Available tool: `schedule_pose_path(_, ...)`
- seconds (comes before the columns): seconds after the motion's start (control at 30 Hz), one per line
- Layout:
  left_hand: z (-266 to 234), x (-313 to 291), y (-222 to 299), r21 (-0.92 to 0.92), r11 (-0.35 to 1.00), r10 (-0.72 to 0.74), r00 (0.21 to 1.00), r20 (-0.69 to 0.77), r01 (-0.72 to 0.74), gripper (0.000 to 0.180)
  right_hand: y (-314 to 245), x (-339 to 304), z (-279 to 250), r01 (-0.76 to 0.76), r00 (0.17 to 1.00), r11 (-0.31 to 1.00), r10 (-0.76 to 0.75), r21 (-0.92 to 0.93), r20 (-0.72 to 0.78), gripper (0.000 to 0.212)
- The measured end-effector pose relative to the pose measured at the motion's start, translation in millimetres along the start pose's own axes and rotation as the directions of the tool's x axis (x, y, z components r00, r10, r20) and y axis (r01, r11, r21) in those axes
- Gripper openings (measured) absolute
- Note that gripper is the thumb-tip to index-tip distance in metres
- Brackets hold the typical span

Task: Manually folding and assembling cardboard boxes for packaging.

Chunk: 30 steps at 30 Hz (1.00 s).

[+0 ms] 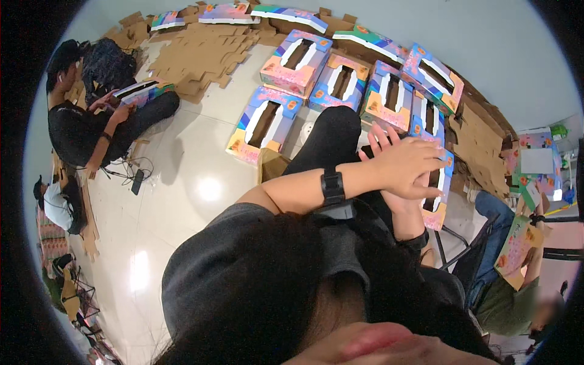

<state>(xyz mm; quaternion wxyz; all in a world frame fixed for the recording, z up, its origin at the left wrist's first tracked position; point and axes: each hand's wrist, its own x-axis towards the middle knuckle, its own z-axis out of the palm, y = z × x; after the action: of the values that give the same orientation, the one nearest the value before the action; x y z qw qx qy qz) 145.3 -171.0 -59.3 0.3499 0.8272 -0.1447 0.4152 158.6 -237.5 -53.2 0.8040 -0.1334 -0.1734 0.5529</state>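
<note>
My left hand (409,165), a black watch on its wrist, lies flat across my right hand, fingers stretched to the right. Beneath it, the fingers of my right hand (382,139) reach out, extended and slightly apart. The two hands touch each other, and no object shows in either one; part of the right palm is covered. Just beyond them stands a colourful printed carton (395,109) with a long cut-out in its top. Another carton (449,167) sits to their right, partly hidden by the hands.
More cartons (298,61) stand in rows ahead, with flattened brown cardboard (204,58) behind. At left, a seated person (79,131) handles a carton, near a dark device with cables (138,181). At right, another person holds a printed cardboard piece (518,252).
</note>
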Motion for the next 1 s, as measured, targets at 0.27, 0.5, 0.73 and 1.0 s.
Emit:
schedule_pose_path(0.27,-1.7,-14.9,-27.0,-0.018,0.976,-0.214,0.976,0.037,0.215,0.042,-5.3,-13.0,-9.9,-0.040,0.956,0.999,0.032,-0.020,-0.291,0.082)
schedule_pose_path(0.5,4.2,-17.0,-50.2,0.127,0.946,-0.312,0.943,0.117,0.297,0.025,-15.4,-20.5,-22.6,-0.031,0.950,0.999,0.020,-0.033,-0.310,0.097)
schedule_pose_path(0.73,2.5,-7.0,-84.8,0.225,0.850,-0.482,0.875,-0.035,0.477,0.030,-37.5,-25.4,-43.8,-0.012,0.989,0.865,-0.063,-0.502,-0.133,0.101)
schedule_pose_path(1.0,13.4,29.2,-85.2,0.197,0.959,-0.198,0.979,-0.051,0.204,0.043,-41.3,-0.2,-40.1,-0.006,0.960,0.889,-0.123,-0.458,-0.251,0.108)
